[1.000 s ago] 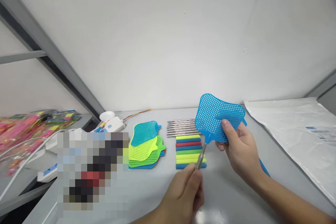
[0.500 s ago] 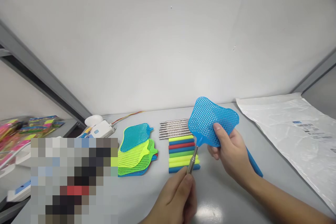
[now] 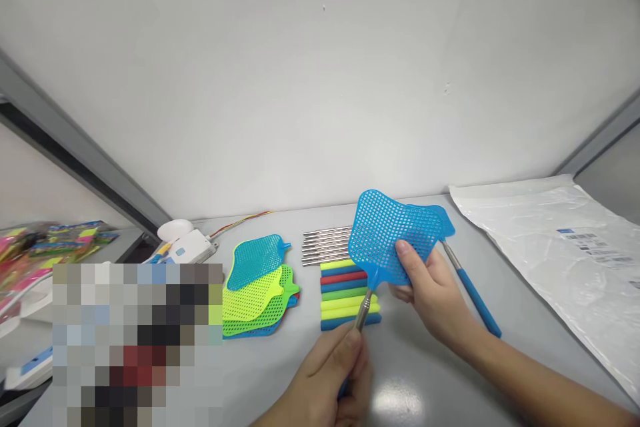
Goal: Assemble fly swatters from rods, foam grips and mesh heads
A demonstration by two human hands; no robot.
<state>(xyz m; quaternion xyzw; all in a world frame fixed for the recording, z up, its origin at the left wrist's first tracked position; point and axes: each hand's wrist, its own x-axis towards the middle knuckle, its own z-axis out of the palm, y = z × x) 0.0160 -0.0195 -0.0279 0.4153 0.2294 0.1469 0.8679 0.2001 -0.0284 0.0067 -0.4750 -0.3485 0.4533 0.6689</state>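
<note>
My right hand (image 3: 433,287) pinches a blue perforated fly swatter head (image 3: 395,233), thumb on its near face. The head's narrow neck meets the tip of a metal telescopic rod (image 3: 364,310). My left hand (image 3: 333,370) is wrapped round that rod; a bit of blue handle shows below the fingers. Behind my right hand lies another blue fly swatter (image 3: 477,300) with a metal rod, its head partly covered. Beyond my hands, coloured handle sleeves (image 3: 345,293) lie in a column below a row of metal rods (image 3: 325,250).
Left of the sleeves is a stack of loose swatter heads (image 3: 257,293) in teal, yellow, green and blue. A white plastic bag (image 3: 545,240) covers the right side. A white device with wires (image 3: 190,248) and colourful packages (image 3: 65,240) are at the left. Part of the lower left is pixelated.
Both hands have shifted slightly left and down with the swatter head and rod. More of the swatter lying behind my right hand now shows, including its metal rod.
</note>
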